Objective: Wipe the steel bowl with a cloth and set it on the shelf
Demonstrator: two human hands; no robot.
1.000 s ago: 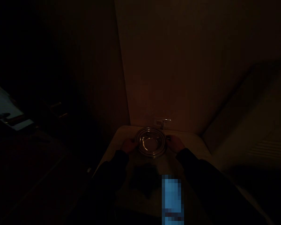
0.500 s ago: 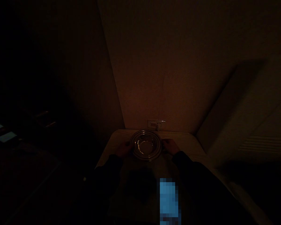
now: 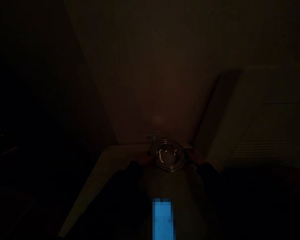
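Note:
The room is very dark. A round shiny metal dish [image 3: 168, 155] with ridged rings sits over the far part of a pale table [image 3: 107, 166]. My left hand [image 3: 145, 159] grips the dish's left rim and my right hand [image 3: 196, 156] grips its right rim. Both arms wear dark sleeves. I cannot tell whether the dish rests on the table or is held just above it.
A wall socket plate [image 3: 151, 137] sits on the wall just behind the dish. A pale slanted panel [image 3: 252, 133] rises at the right. A blurred blue rectangle [image 3: 162, 218] glows at the bottom centre. The left side is black.
The view has swung left, so the dish and both hands now appear further right. The lit objects at the far left have gone out of sight. The scene has darkened.

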